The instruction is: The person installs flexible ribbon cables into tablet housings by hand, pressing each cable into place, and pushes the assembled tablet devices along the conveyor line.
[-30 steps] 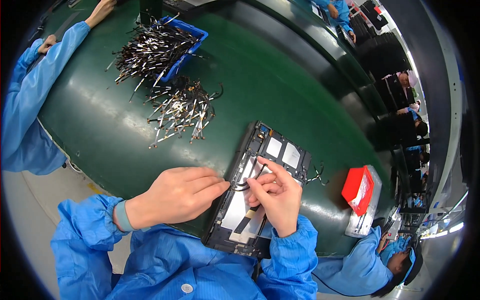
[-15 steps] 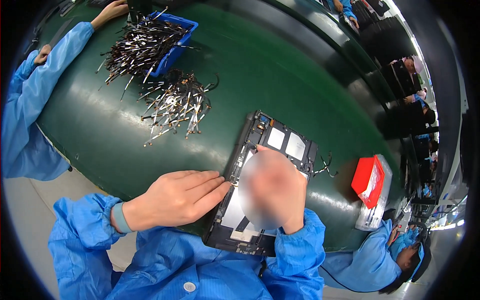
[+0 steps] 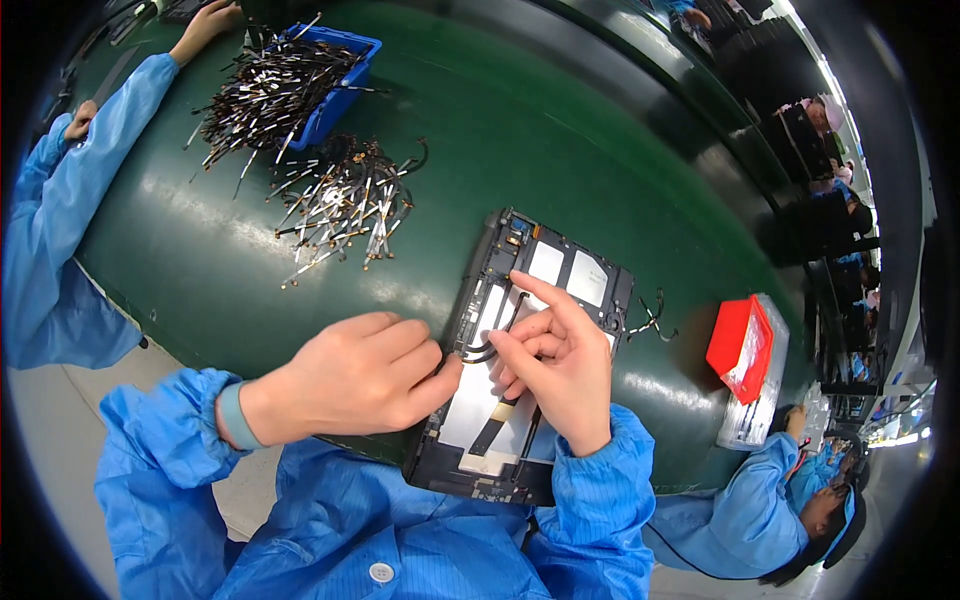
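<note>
An opened tablet-like device, black-framed with silver-white panels inside, lies tilted on the table in front of me. A thin black cable curves over its left part, between my hands. My left hand is closed at the device's left edge, its fingertips pinching the cable's lower end. Over the device's middle, my right hand has its index finger stretched toward the upper left and its thumb apart, close to the cable. The other right fingers are curled; whether they hold anything is hidden.
Several thin cables lie in a loose pile beside a blue bin heaped with more. A few black cables rest right of the device. A red tray sits on a clear plastic container. Co-workers sit left and right.
My left hand has gone from flat, extended fingers to a closed pinch. My right hand has turned, with its index finger now stretched out and the curved black cable in view.
</note>
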Available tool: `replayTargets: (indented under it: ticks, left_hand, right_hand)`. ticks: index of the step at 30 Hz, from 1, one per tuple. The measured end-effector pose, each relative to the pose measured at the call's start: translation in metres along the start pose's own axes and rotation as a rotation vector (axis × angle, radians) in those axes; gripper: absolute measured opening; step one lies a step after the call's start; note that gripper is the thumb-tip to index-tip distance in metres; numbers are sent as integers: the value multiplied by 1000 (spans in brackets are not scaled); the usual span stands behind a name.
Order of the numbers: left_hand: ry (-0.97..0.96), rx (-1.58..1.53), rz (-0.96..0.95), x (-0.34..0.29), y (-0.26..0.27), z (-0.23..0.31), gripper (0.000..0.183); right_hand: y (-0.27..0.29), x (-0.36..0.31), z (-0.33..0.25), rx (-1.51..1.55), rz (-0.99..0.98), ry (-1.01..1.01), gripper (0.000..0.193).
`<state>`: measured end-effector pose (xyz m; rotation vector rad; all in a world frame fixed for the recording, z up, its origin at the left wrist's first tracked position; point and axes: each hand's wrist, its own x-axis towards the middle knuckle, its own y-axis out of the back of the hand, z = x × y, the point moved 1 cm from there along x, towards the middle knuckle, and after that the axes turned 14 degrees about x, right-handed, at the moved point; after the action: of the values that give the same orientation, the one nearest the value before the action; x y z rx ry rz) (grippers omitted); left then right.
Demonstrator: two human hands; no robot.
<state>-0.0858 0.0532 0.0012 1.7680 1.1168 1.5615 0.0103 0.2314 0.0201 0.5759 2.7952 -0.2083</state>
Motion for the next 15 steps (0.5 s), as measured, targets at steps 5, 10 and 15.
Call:
replayTargets:
  ticks: [5,10,15]
  left_hand:
    - [-146,-134,4,7,-6,-26,21]
    - [-235,-218,52,15,-12,-39,20]
    - [-306,-231,14,16,-15,-45,19]
  right_hand:
    - [1,1,0,-30,-6,9,52]
    - [0,5,-2,-19,-24,-30,55]
    - [0,4,-5,-23,-13,-62,58]
